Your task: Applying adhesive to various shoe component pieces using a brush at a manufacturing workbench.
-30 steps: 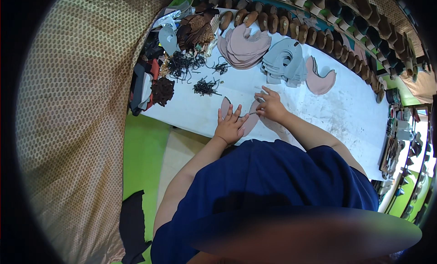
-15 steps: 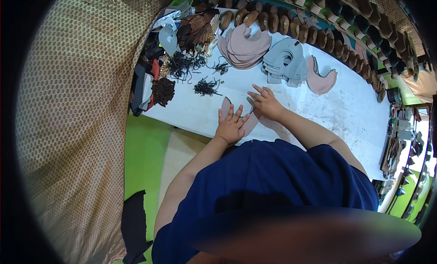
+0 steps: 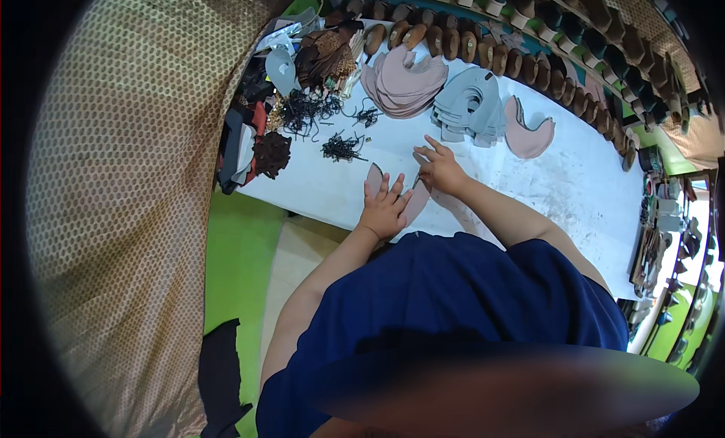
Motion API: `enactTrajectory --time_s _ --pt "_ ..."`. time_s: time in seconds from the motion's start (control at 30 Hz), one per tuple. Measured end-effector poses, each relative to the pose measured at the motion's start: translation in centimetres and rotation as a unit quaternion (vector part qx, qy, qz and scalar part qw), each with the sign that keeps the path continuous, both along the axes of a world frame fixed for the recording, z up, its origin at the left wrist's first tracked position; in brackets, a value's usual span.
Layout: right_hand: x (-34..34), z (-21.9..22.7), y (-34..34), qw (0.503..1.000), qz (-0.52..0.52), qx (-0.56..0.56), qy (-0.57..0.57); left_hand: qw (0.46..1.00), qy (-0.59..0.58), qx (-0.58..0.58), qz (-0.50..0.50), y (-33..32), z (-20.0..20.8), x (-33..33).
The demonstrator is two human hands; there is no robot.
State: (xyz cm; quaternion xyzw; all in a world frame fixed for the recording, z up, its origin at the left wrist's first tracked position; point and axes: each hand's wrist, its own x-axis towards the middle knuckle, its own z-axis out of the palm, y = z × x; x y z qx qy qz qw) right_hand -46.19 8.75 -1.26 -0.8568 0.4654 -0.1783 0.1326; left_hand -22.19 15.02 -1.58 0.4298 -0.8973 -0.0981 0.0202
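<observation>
A pink curved shoe-upper piece (image 3: 418,204) lies on the white table near my body, with a dark line along its inner edge. My left hand (image 3: 384,211) rests flat over its left part, fingers spread. At the piece's upper right tip is my right hand (image 3: 442,171). Its upper fingers are stretched apart to the left, and its lowest fingertips touch the dark edge. Farther off lie a stack of pink pieces (image 3: 408,83), a stack of grey-blue pieces (image 3: 461,106) and a separate pink piece with a dark inner edge (image 3: 530,140).
Small heaps of black strips (image 3: 343,146) lie left of my hands. Brown trimmings (image 3: 272,153) and other scraps crowd the table's left end. Wooden shoe lasts (image 3: 468,47) line the far edge. A patterned curtain (image 3: 136,211) hangs at the left.
My right hand's fingers have drawn slightly closer together, and its lower fingertips now sit nearer the piece's edge. My left hand stays spread on the piece.
</observation>
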Motion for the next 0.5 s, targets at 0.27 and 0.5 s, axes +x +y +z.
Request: enactTrajectory --time_s 0.27,0.5 --pt "0.3 -0.4 0.0 1.0 -0.004 -0.01 0.005 0.998 -0.013 0.042 -0.038 -1.0 0.6 -1.4" --pt "0.9 0.3 -0.3 0.997 0.034 -0.059 0.042 0.997 -0.038 0.059 -0.036 -0.9 0.2 -1.6"
